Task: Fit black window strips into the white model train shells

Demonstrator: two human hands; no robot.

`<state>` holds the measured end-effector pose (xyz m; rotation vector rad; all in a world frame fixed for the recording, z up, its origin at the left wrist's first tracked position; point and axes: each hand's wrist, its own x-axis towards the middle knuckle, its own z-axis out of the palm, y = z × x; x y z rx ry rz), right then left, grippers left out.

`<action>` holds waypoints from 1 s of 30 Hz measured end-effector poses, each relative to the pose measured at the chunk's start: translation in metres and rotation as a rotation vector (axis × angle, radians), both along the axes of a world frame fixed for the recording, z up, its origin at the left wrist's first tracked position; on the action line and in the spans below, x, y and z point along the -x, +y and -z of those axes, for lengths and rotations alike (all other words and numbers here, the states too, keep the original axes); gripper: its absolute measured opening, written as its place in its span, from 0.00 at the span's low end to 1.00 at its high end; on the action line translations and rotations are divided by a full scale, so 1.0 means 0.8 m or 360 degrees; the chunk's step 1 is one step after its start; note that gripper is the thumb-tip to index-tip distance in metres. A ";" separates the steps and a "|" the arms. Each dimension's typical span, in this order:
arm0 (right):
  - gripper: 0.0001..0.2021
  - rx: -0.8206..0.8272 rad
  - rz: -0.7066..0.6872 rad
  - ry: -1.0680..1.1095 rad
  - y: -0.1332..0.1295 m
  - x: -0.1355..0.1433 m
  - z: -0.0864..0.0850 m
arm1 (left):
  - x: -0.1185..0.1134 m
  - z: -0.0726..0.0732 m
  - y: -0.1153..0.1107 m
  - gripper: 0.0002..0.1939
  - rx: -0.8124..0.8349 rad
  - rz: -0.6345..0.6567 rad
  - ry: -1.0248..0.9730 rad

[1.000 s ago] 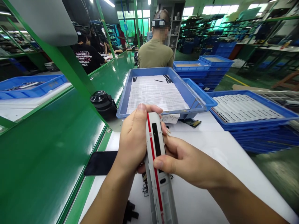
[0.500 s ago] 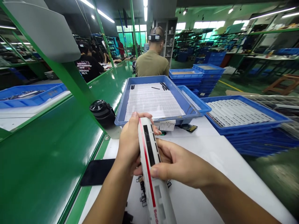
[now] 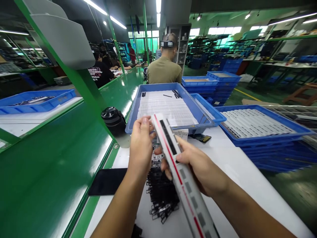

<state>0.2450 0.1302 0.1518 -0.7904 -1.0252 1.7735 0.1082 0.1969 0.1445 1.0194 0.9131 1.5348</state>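
Observation:
A white model train car shell point(image 3: 186, 185) with a red stripe and black window strip slants across the middle of the view. My right hand point(image 3: 198, 165) is closed round it, thumb on the side by the windows and fingertips showing underneath. At the shell's far end is my left hand point(image 3: 141, 142), fingers curled in and thumb up. Its fingertips are beside that end, and whether they pinch anything is hidden. Below the shell lies a pile of thin black plastic parts point(image 3: 160, 191) with small rectangular loops.
Ahead stands a blue tray point(image 3: 170, 129) of white strips with several black pieces. A lidded black bottle point(image 3: 112, 124) and a dark phone-like slab point(image 3: 106, 181) are at left. Another blue tray point(image 3: 272, 137) holds white shells at right. A person point(image 3: 164, 69) sits beyond.
My left hand has loosened from round the shell to beside its far end. The shell has swung to the right in my right hand, uncovering more of the black parts.

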 end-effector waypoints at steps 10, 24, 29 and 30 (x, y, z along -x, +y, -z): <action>0.30 -0.0856 0.0491 -0.0718 -0.002 -0.023 -0.030 | -0.003 -0.029 -0.040 0.11 -0.0092 0.0901 0.0495; 0.33 -0.1059 0.0653 -0.1397 -0.004 -0.027 -0.009 | -0.014 -0.004 -0.025 0.13 -0.0150 0.1050 0.0215; 0.28 -0.1018 0.0649 -0.1276 -0.004 -0.027 -0.015 | -0.017 0.006 -0.020 0.13 0.0007 0.1151 0.0097; 0.27 -0.1013 0.0645 -0.1234 -0.004 -0.027 -0.017 | -0.018 0.007 -0.020 0.13 0.0036 0.1142 0.0103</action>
